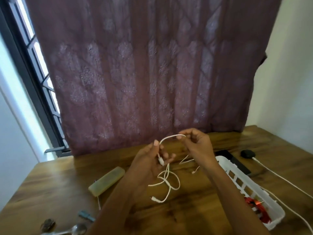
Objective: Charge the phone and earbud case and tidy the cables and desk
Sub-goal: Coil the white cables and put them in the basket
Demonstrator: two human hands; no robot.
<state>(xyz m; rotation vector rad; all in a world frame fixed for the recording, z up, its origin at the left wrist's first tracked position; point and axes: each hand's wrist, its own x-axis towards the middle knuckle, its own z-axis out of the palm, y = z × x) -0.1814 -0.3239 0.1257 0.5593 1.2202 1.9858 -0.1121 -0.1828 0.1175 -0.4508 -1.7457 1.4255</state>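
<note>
Both hands hold a white cable [167, 179] above the wooden desk [50, 184]. My left hand [152, 160] grips it near one plug, and loose loops hang below onto the desk. My right hand [196, 145] pinches the cable's upper arc between fingertips. A dark phone [235, 161] lies at the right behind a white basket [243, 185]. A black earbud case [247, 153] sits further right with a second white cable [279, 177] running from it toward the desk's right edge.
A translucent yellowish case [106, 181] lies left of my hands. A spoon [74, 230], a small grey piece [85, 215] and a dark round object [47, 224] sit at the front left. Red items [255, 206] lie in the basket. A purple curtain [144, 73] hangs behind.
</note>
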